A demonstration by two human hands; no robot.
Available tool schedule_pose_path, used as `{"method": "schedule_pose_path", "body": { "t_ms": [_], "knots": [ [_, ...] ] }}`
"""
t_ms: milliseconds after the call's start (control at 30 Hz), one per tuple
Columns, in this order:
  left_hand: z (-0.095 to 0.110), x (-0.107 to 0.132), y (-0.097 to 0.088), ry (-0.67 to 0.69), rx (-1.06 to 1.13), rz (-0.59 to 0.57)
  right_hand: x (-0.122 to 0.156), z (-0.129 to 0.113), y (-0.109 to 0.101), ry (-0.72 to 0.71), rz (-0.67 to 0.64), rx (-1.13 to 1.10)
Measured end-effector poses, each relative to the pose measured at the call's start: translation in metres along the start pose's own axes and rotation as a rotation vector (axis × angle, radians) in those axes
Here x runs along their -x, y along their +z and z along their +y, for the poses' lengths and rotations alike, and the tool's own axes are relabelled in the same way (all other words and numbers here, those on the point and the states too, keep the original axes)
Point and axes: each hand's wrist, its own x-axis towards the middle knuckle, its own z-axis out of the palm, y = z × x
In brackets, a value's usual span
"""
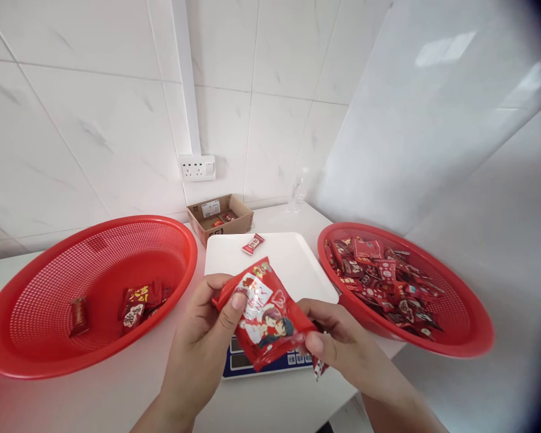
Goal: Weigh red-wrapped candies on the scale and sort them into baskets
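Note:
A shiny red snack packet (270, 300) with a cartoon print is held tilted above the digital scale (288, 252). My left hand (198, 337) grips its left edge, thumb on the front. On the other side, my right hand (347, 349) pinches the packet's lower right corner. A smaller dark red wrapped piece (319, 367) pokes out beneath the right fingers; how it is held is partly hidden. One small wrapped candy (253, 244) lies on the scale's white plate near its back edge. My hands and the packet cover much of the blue key panel.
A red mesh basket (40, 300) at left holds several wrapped snacks (137, 300). Another red basket (478, 331) at right contains a heap of red packets (383, 276). Behind the scale stand a cardboard box (234, 225) and a clear plastic container (297, 195), against the tiled wall.

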Motion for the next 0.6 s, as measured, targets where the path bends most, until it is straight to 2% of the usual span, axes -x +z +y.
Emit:
{"method": "schedule_pose_path", "body": {
  "t_ms": [67,133,233,333,433,600],
  "knots": [
    [-0.001,0.001,0.002,0.02,0.029,0.032,-0.001,0.002,0.004,-0.03,0.013,-0.034],
    [-0.001,0.003,0.005,0.009,0.06,0.007,-0.002,0.002,0.008,-0.045,0.055,-0.016],
    [0.0,0.005,0.007,-0.071,0.098,-0.075,-0.003,-0.004,0.011,-0.079,0.089,0.04],
    [0.002,0.005,0.006,-0.141,0.069,-0.183,-0.004,-0.009,0.011,-0.092,0.052,0.095],
    [0.002,0.001,0.002,-0.15,-0.005,-0.253,-0.003,-0.01,0.01,-0.09,0.059,0.147],
    [-0.006,-0.002,-0.003,-0.135,-0.064,-0.227,-0.001,-0.008,0.012,-0.097,0.106,0.171]
  ]
}}
